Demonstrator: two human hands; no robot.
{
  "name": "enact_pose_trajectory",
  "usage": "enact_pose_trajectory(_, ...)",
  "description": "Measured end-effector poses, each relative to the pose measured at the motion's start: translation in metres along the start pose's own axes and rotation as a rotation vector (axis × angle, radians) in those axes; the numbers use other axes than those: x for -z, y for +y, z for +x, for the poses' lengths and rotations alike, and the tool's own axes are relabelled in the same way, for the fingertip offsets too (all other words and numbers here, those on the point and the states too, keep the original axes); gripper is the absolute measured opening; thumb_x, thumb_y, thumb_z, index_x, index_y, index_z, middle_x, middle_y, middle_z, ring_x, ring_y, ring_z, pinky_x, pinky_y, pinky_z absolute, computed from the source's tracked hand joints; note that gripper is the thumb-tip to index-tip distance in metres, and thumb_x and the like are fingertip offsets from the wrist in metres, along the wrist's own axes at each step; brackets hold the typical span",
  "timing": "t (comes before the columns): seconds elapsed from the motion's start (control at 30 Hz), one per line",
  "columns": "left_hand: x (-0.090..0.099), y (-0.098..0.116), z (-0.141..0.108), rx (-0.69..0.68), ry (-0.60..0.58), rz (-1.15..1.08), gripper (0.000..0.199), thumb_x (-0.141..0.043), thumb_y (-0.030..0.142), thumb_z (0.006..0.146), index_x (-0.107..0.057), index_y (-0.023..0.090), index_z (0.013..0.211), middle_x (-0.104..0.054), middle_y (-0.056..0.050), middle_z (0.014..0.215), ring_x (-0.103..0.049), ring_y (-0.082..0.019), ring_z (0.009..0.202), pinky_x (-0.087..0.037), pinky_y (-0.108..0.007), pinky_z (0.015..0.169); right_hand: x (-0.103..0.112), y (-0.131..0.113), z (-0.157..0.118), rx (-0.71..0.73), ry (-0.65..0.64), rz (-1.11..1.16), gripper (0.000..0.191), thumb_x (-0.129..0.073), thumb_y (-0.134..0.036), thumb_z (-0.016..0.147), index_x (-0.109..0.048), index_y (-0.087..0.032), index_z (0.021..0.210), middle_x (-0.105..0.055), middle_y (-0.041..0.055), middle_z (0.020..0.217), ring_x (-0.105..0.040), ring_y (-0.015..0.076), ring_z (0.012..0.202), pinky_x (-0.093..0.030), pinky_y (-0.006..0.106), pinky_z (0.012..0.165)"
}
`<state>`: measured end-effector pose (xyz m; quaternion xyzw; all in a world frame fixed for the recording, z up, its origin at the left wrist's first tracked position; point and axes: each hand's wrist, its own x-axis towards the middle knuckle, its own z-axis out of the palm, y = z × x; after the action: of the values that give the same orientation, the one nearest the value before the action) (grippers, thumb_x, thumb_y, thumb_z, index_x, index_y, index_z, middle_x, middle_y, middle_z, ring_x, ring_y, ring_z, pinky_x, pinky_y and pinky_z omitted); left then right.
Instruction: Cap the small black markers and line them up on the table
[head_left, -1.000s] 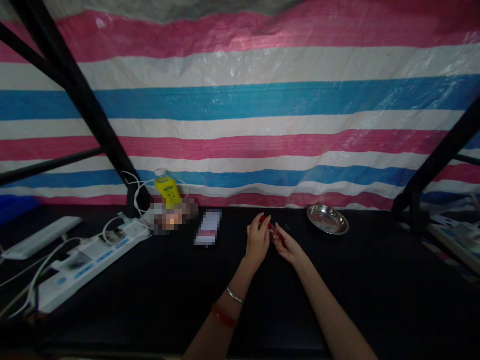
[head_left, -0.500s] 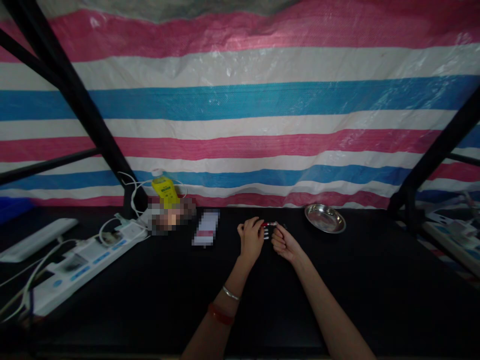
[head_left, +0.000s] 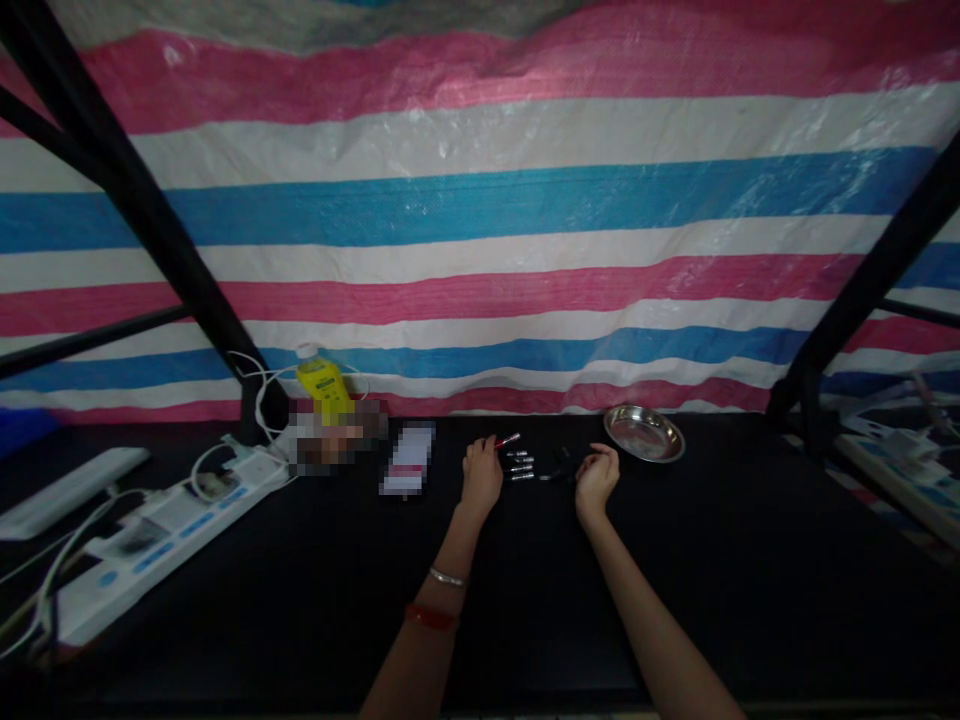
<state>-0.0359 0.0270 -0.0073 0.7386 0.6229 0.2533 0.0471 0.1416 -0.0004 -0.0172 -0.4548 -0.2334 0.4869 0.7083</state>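
Observation:
My left hand (head_left: pixel 482 475) is closed around a slim red pen-like tube (head_left: pixel 507 440), whose silvery end points up and to the right. Beside these fingers, several slim pieces with silvery ends (head_left: pixel 521 467) lie side by side on the black table; their other ends are dark or hidden by the hand. My right hand (head_left: pixel 597 482) is apart from the tube, with its fingers curled inward. Whatever it may hold is hidden. Just left of it lie small dark pieces (head_left: pixel 556 470), too dim to make out.
A round steel dish (head_left: pixel 645 434) stands right of my right hand. To the left are a blurred phone (head_left: pixel 409 460), a yellow bottle (head_left: pixel 324 385) and a white power strip (head_left: pixel 172 540) with cables. Black frame bars (head_left: pixel 142 220) and a striped sheet (head_left: pixel 480 210) rise behind.
My right hand has let go of the tube's silvery end and moved right. My left hand has shifted left with the tube, so more of the silvery-ended pieces show.

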Motion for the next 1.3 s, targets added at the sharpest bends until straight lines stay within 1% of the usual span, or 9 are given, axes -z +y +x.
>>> enact_pose_trajectory(0.1,0.002,0.004,-0.003,-0.008,-0.045,0.022,0.041,-0.035,0.009,0.085,-0.046,0.012,0.125,-0.052,-0.013,0.120,-0.048,-0.024,0.107,-0.041,-0.036,0.087,-0.001,0.002,-0.001,0.143,0.213,-0.034,0.022,-0.036,-0.033,0.082,-0.048,-0.025,0.099,-0.046,-0.0064,0.057,-0.041,0.0094,0.041,-0.033,0.022,0.041)
enact_pose_trajectory(0.3,0.007,0.007,-0.006,0.001,-0.069,0.023,0.043,-0.036,0.010,0.084,-0.047,0.016,0.125,-0.049,-0.012,0.124,-0.047,-0.024,0.110,-0.038,-0.036,0.089,-0.004,0.003,-0.004,0.484,0.150,-0.108,0.026,-0.047,-0.042,0.079,-0.049,-0.025,0.099,-0.050,-0.0053,0.061,-0.043,0.0097,0.044,-0.034,0.022,0.043)
enact_pose_trajectory(0.47,0.009,0.010,-0.007,-0.022,-0.056,0.020,0.037,-0.032,0.015,0.089,-0.049,0.017,0.122,-0.051,-0.012,0.123,-0.047,-0.022,0.111,-0.037,-0.037,0.090,-0.005,-0.002,-0.004,0.508,0.275,-0.294,0.025,-0.053,-0.042,0.076,-0.057,-0.020,0.088,-0.054,-0.0031,0.062,-0.050,0.0110,0.054,-0.040,0.022,0.054)
enact_pose_trajectory(0.6,0.008,0.013,-0.009,-0.067,-0.035,0.004,0.038,-0.033,0.033,0.092,-0.049,0.016,0.121,-0.050,-0.013,0.126,-0.043,-0.024,0.118,-0.034,-0.041,0.095,-0.005,-0.003,-0.006,0.539,0.176,-0.489,0.026,-0.053,-0.041,0.076,-0.062,-0.019,0.085,-0.065,0.0048,0.081,-0.058,0.0164,0.076,-0.042,0.026,0.069)
enact_pose_trajectory(0.73,0.006,0.015,-0.012,-0.122,-0.062,-0.015,0.045,-0.036,0.044,0.090,-0.046,0.018,0.125,-0.047,-0.013,0.130,-0.040,-0.024,0.122,-0.032,-0.042,0.097,-0.002,0.004,-0.007,0.504,0.065,-0.773,0.022,-0.051,-0.038,0.079,-0.064,-0.024,0.089,-0.064,0.0034,0.076,-0.057,0.0174,0.073,-0.040,0.027,0.067)
enact_pose_trajectory(0.87,0.004,0.013,-0.014,-0.151,-0.063,-0.021,0.047,-0.038,0.048,0.088,-0.044,0.021,0.126,-0.047,-0.012,0.131,-0.039,-0.024,0.123,-0.031,-0.042,0.098,0.001,0.011,-0.005,0.597,-0.021,-0.912,0.014,-0.052,-0.032,0.079,-0.065,-0.028,0.084,-0.059,0.0027,0.067,-0.051,0.0185,0.073,-0.036,0.028,0.065)
enact_pose_trajectory(1.0,0.001,0.011,-0.014,-0.153,-0.077,-0.012,0.051,-0.038,0.051,0.087,-0.042,0.021,0.129,-0.044,-0.013,0.133,-0.037,-0.025,0.125,-0.032,-0.043,0.098,0.001,0.011,-0.003,0.665,-0.083,-1.138,0.018,-0.049,-0.027,0.082,-0.066,-0.026,0.080,-0.059,0.0058,0.070,-0.047,0.0209,0.076,-0.033,0.031,0.067)
enact_pose_trajectory(1.13,-0.002,0.010,-0.014,-0.164,-0.083,0.010,0.053,-0.039,0.051,0.087,-0.039,0.020,0.131,-0.043,-0.013,0.135,-0.036,-0.025,0.126,-0.032,-0.042,0.098,0.001,0.011,-0.003,0.692,-0.113,-1.279,0.019,-0.048,-0.026,0.083,-0.067,-0.024,0.082,-0.058,0.0077,0.076,-0.045,0.0216,0.079,-0.033,0.033,0.072)
enact_pose_trajectory(1.3,-0.004,0.010,-0.011,-0.181,-0.065,0.021,0.051,-0.037,0.049,0.088,-0.040,0.019,0.130,-0.044,-0.012,0.134,-0.036,-0.024,0.126,-0.030,-0.041,0.100,-0.002,0.010,-0.006,0.731,-0.083,-1.392,0.022,-0.048,-0.030,0.084,-0.067,-0.022,0.089,-0.055,0.0088,0.083,-0.044,0.0225,0.083,-0.034,0.035,0.073)
